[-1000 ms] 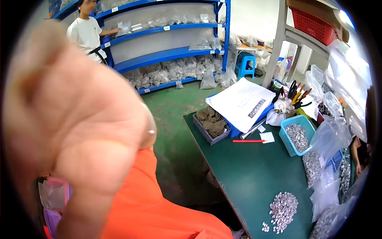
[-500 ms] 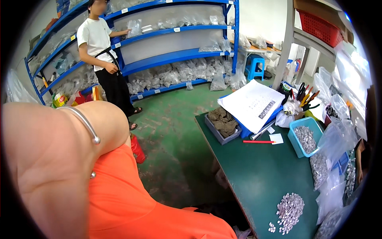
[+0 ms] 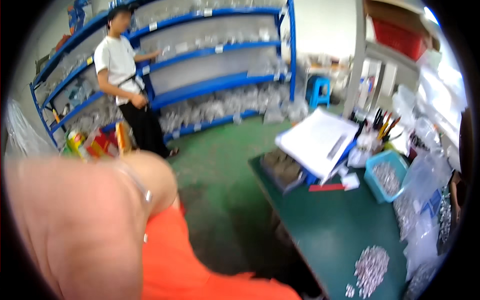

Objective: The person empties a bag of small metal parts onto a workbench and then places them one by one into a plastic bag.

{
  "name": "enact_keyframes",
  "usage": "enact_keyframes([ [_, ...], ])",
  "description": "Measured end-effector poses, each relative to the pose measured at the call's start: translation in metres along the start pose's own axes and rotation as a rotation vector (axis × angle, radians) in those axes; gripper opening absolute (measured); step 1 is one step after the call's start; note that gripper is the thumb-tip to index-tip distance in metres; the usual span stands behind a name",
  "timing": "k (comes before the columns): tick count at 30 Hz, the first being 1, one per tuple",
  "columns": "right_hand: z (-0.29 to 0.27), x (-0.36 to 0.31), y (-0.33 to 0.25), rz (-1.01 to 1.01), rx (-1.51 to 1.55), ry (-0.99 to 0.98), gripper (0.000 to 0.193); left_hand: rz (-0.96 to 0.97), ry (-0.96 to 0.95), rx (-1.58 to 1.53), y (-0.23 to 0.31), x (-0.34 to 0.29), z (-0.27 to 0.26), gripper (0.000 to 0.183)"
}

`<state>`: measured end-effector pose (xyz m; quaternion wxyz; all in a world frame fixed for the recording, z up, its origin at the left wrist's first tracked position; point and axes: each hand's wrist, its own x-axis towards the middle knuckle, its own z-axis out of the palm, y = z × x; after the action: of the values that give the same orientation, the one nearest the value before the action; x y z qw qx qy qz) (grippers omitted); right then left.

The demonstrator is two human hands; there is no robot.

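My left hand [image 3: 75, 225] is raised very close at the left, its palm and wrist filling that side; its fingers lie outside the picture. A silver open bangle [image 3: 146, 193] with ball ends circles the wrist. Behind it the bent arm runs into an orange sleeve [image 3: 170, 240]. No object shows against the visible part of the palm. My right hand is not in view. On the green table [image 3: 325, 230] at the right lies a pile of small silvery pieces [image 3: 371, 270], with a few loose ones beside it.
A turquoise basket [image 3: 382, 195] of small metal pieces, white papers [image 3: 317, 142], a grey tray [image 3: 280, 172] with brown cloth and a red stick [image 3: 326, 188] are on the table. Beyond, a person [image 3: 120, 70] in a white shirt stands by blue shelves [image 3: 200, 87] with bagged parts.
My left hand has shifted right and slightly down in the picture. The room and table appear a little lower, and the view is blurred. The person's hand stays at the shelf.
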<state>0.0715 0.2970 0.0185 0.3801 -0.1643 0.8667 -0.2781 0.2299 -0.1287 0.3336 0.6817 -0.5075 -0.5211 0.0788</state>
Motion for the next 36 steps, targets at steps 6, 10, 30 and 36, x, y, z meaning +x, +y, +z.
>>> enact_keyframes([
  [6,-0.004,-0.006,-0.058,-0.316,-0.188,0.072,0.018,-1.473,0.532,0.513,-0.154,-0.203,-0.037,0.014],
  [10,-0.004,-0.008,-0.062,-0.097,-0.069,0.054,0.015,-1.485,-0.228,0.08,-0.07,-0.218,0.048,0.028],
  [30,0.019,-0.044,-0.022,-0.162,-0.128,0.004,0.016,-0.309,-1.064,-1.428,0.334,-0.196,0.299,0.032],
  [36,0.055,0.004,0.025,-0.209,-0.062,0.089,0.019,-0.047,-0.776,-1.526,0.347,-0.181,0.304,0.026],
])
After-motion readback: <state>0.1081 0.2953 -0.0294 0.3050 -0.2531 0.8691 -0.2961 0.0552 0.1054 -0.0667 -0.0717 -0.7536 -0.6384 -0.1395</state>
